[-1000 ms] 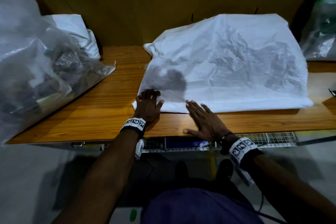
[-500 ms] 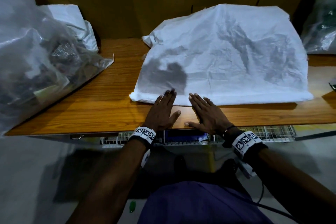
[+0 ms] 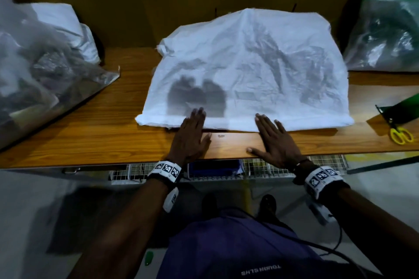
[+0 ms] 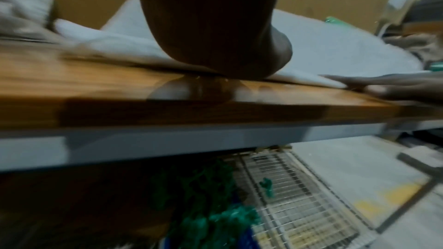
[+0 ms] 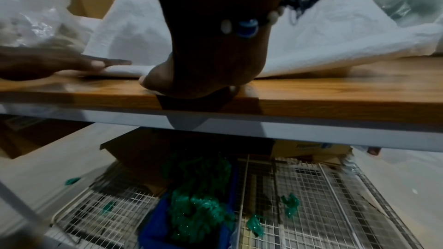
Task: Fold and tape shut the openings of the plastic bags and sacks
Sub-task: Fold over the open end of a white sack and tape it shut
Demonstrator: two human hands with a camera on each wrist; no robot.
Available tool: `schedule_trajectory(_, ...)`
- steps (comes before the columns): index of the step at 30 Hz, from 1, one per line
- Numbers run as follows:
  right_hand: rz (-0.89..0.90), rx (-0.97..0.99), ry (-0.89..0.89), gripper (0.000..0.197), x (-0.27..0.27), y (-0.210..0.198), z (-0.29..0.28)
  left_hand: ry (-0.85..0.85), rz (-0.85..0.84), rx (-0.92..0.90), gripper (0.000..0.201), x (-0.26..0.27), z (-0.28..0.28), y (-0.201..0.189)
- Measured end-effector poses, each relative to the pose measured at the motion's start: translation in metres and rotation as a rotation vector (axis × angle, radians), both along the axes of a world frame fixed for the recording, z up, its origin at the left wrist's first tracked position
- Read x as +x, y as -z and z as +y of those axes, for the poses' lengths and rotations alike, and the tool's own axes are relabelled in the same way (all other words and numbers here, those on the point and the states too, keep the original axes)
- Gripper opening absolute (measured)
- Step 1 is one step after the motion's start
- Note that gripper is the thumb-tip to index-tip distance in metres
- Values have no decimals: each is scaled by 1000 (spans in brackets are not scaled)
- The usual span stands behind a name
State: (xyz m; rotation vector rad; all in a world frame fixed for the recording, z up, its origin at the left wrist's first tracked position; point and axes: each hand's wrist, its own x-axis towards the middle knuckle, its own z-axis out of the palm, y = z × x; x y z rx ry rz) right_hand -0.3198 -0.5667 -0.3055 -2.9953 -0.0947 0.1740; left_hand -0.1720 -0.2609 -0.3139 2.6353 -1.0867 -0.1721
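A large white woven sack (image 3: 249, 70) lies flat on the wooden table (image 3: 90, 133), its near edge folded over into a band (image 3: 226, 123). My left hand (image 3: 192, 133) lies flat with straight fingers on that fold, left of centre. To its right, my right hand (image 3: 271, 138) also lies flat, fingertips on the fold and palm on the wood. In the left wrist view the left palm (image 4: 215, 44) presses down on the sack edge (image 4: 120, 52). The right wrist view shows the right palm (image 5: 206, 67) at the table edge against the sack (image 5: 335, 31).
A clear plastic bag (image 3: 34, 75) of dark items fills the left end, a white sack (image 3: 65, 27) behind it. At right stand a clear and green bag (image 3: 385, 29), a green strip (image 3: 403, 108) and yellow scissors (image 3: 400, 135). Under the table sits a wire rack (image 3: 260, 169).
Both hands slid rightward along the folded edge, staying flat. The left moved from the sack's left corner toward the middle, and the right hand has drawn further apart from it.
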Motion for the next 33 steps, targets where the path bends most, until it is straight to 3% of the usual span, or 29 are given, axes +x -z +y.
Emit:
schedule_trajectory(3, 14, 5, -9, 107, 0, 0, -3, 209, 28, 18, 76, -19, -67, -6)
schedule_trajectory(6, 15, 17, -33, 106, 4, 0, -10, 161, 88, 39, 77, -26, -107, 1)
schedule_trajectory(10, -7, -11, -71, 105, -9, 1, -40, 148, 91, 57, 75, -28, -106, 7)
schedule_trajectory(17, -12, -2, 27, 102, -65, -5, -152, 141, 93, 76, 76, -27, -107, 10)
schedule_trajectory(28, 7, 36, 145, 99, -48, 3, -105, -30, 72, 162, 74, -62, -161, -1)
schedule_trajectory(33, -19, 37, 61, 103, -45, 3, -122, -36, 51, 217, 76, -60, -160, 1)
